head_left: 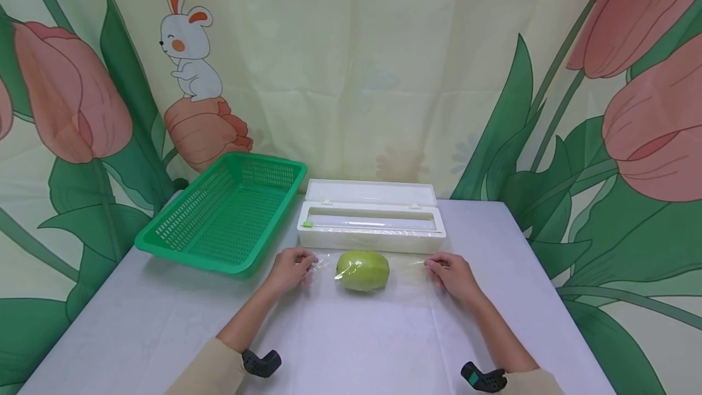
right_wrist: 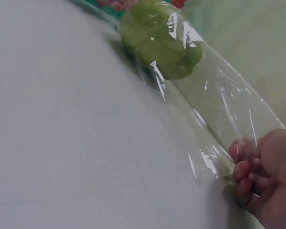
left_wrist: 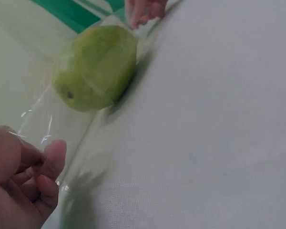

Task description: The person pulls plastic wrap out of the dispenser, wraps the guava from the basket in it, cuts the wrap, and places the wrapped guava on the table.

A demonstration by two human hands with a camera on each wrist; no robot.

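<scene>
An oblong green fruit (head_left: 362,272) like a small melon lies on its side on the table in front of the white box. Clear cling film (right_wrist: 219,102) stretches over it, shiny with creases. My left hand (head_left: 292,270) pinches the film's left end between thumb and fingers, close above the tabletop. On the other side, my right hand (head_left: 454,275) pinches the right end the same way. In the right wrist view a loose flap of film hangs below those fingers. The fruit shows through the film between the two hands.
Just behind the fruit stands a white cling film dispenser box (head_left: 373,241), lid (head_left: 373,192) raised, with a roll (head_left: 378,222) inside and a green slider (head_left: 308,224) at its left. A green plastic basket (head_left: 219,267) sits at the back left of the white-covered table (head_left: 373,346).
</scene>
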